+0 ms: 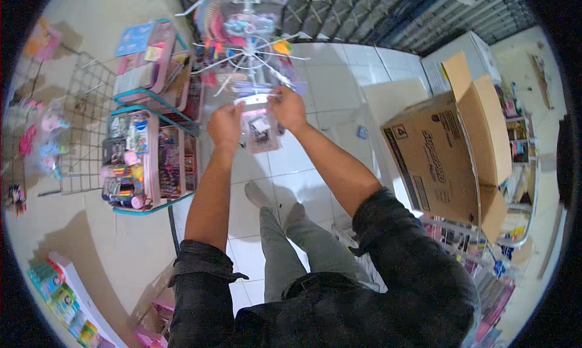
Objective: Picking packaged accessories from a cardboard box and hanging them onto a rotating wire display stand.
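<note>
Between both hands hangs a clear plastic packet (261, 129) with a white header strip at its top. My left hand (225, 124) pinches the strip's left end, and my right hand (288, 108) grips its right end. What the packet contains looks dark and pale, too blurred to name. Just beyond my hands stands a rotating wire display rack (249, 52) with white hooks radiating from its post. One hook's tip comes close to my right fingers; whether it touches the packet cannot be told. Other packaged goods (218, 25) hang on the rack.
To the left, a teal-framed shelf trolley (154, 109) holds stationery bins, beside a wall grid (86, 125). An open cardboard box (432, 161) stands at right above crowded wire shelving. A folding metal shutter (345, 16) lies ahead. A small blue packet (362, 132) is on the tiled floor (313, 143).
</note>
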`<state>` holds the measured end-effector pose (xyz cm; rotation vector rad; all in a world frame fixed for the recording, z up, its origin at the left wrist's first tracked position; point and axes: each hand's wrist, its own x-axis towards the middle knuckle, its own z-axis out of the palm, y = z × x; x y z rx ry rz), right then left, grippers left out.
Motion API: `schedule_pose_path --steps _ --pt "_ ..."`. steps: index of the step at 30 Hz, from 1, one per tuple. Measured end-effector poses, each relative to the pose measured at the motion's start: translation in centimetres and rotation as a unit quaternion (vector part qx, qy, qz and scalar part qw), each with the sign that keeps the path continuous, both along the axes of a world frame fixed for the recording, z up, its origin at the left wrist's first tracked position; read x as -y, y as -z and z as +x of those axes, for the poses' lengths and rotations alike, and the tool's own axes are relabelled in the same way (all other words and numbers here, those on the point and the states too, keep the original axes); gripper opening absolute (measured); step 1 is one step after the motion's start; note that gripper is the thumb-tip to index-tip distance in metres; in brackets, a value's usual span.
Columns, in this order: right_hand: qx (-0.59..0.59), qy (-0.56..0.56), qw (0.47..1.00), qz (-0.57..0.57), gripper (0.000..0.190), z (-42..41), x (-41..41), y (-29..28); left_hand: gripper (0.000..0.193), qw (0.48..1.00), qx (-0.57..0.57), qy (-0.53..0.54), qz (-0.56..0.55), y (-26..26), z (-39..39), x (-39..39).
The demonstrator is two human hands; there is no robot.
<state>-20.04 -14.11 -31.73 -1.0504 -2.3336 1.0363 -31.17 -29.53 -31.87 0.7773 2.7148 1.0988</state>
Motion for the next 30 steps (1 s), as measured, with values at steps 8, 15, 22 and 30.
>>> schedule_pose_path --steps 8,15,22,30 --pt "0.042 0.061 0.997 0.038 0.024 -0.1 -0.3 0.1 0.045 0.996 -0.075 -0.024 -0.039 0.9 0.6 1.1" --pt "-0.081 0.004 0.986 0.146 0.021 1.5 2.3 1.1 0.023 0.981 0.132 -0.048 0.132 1.9 1.4 11.3" --pt "-0.027 -0.072 0.994 0.081 0.034 0.4 3.5 2.0 0.022 0.868 0.388 -0.073 0.301 -2.0 3.4 12.6" --pt "-0.085 -0.099 0.979 -0.156 0.034 5.0 6.2 2.1 0.012 0.878 0.39 -0.033 0.276 -4.5 7.9 12.3"
